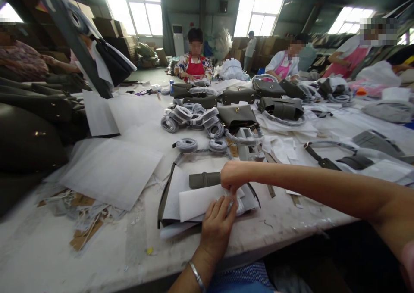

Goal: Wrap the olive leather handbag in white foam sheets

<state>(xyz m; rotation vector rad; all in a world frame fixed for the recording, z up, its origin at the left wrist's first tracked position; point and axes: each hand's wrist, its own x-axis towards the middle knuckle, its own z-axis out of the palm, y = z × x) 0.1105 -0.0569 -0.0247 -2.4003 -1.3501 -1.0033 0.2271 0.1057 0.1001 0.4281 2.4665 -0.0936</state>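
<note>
A grey-green handbag (161, 211) lies on the table before me, with white sheets over it. Its dark closure strap (204, 180) shows above a folded white foam sheet (195, 203). My left hand (217, 222), a silver bracelet at its wrist, rests with fingers stretched over the right part of the foam. Just above it, my right hand (233, 175) is closed, knuckles up, fingers pointing down near the foam's right end. Whatever it pinches is hidden. Some clear, shiny wrap (239, 206) shows beside the fingertips.
Wrapped strap rolls (186, 145) and a grey tape dispenser (248, 143) stand behind the bag. White sheets (111, 168) and tags with strings (86, 232) lie left. Finished-looking bags (239, 116) fill the table's middle. A slanted metal post (77, 47) rises left; several co-workers (196, 62) are around.
</note>
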